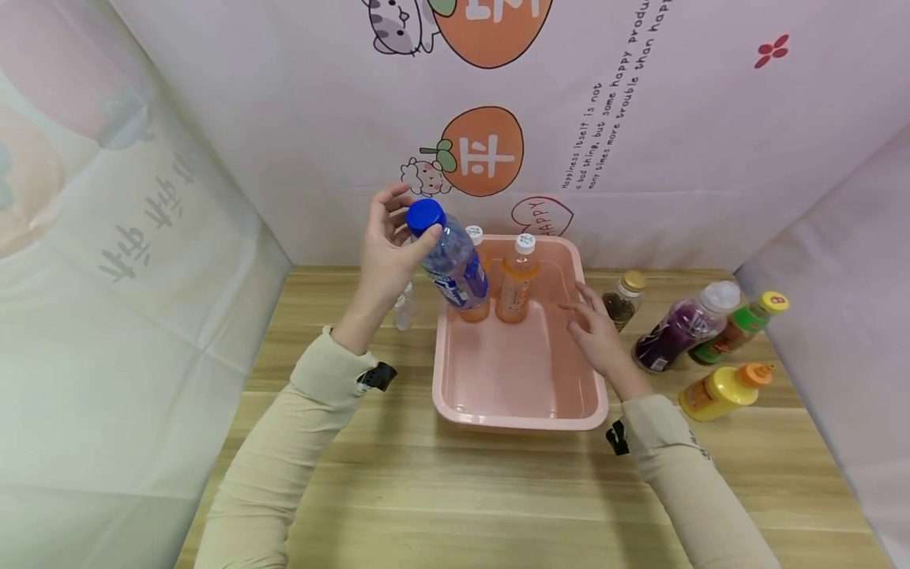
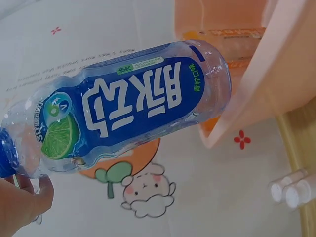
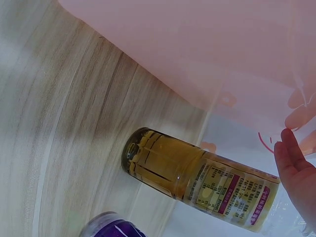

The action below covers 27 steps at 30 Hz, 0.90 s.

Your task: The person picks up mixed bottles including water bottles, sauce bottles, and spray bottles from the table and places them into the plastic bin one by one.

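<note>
Blue-capped bottle is up in the air in our left hand, fingers curled round its neck just under the cap. Its long axis tilts, cap up-left toward the hand, base down-right over the left rear corner of the pink tub, right by the two orange bottles standing inside. Our right hand rests on the tub's right rim with fingers loosely spread, holding nothing. We're on a wooden table with cloth walls close around; more bottles stand to the right.
</note>
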Tool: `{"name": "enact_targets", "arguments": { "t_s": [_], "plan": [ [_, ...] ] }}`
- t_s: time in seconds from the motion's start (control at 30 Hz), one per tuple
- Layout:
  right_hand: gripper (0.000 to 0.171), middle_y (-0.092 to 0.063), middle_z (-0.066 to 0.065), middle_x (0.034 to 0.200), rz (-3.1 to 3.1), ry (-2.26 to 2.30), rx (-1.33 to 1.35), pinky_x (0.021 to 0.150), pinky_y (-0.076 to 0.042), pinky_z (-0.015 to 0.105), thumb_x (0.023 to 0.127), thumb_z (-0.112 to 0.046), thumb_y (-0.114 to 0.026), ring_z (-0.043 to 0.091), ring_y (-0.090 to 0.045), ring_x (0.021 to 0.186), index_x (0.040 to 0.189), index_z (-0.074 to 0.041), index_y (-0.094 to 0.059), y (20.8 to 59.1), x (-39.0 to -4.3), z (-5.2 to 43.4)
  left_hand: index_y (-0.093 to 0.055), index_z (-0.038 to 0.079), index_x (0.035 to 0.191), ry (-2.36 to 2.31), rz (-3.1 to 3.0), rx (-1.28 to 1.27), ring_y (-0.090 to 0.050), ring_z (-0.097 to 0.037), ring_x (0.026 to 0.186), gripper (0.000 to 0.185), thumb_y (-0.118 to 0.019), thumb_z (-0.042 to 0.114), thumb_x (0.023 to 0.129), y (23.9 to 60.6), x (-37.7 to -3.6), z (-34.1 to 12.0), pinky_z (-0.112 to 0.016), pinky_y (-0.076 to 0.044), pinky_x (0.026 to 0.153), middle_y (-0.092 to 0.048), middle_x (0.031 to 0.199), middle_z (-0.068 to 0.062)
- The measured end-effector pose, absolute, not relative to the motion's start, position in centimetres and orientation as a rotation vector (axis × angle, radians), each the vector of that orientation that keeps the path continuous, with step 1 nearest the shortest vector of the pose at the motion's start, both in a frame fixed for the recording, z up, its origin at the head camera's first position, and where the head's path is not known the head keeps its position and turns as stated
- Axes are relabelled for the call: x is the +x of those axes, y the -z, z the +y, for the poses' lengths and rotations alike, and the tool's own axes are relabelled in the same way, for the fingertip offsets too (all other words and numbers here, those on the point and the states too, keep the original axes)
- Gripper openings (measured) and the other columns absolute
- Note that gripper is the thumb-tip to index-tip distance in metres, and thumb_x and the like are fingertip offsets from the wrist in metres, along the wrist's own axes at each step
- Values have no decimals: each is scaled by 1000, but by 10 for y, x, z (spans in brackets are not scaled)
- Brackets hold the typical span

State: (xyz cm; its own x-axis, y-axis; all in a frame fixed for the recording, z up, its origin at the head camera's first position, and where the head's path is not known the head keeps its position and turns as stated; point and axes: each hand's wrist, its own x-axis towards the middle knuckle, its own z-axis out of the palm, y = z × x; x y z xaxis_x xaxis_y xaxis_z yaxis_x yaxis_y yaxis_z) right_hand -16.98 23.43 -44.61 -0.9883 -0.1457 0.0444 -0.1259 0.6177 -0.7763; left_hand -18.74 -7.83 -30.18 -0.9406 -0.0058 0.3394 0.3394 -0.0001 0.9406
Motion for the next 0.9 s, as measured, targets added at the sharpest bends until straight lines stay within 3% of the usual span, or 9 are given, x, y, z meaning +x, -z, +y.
{"name": "enact_targets", "arguments": {
  "t_s": [0.43,0.9],
  "plan": [
    [35,-21,21,156,2860,1383,-278,115,-23,57,89,0,-47,46,-22,142,120,9,-57,449,-170,234,-37,6,138,1999,-2215,-375,-47,-29,123,63,-68,3,83,331,-195,-59,-40,-39,111,-43,130,-17],
    [35,-19,19,157,2845,1352,-263,115,-25,58,90,-2,-46,45,-21,143,123,7,-57,450,-172,235,-39,7,137,1909,-2446,-361,-49,-30,126,63,-70,5,83,348,-199,-55,-41,-39,112,-48,134,-15]
  ]
}}
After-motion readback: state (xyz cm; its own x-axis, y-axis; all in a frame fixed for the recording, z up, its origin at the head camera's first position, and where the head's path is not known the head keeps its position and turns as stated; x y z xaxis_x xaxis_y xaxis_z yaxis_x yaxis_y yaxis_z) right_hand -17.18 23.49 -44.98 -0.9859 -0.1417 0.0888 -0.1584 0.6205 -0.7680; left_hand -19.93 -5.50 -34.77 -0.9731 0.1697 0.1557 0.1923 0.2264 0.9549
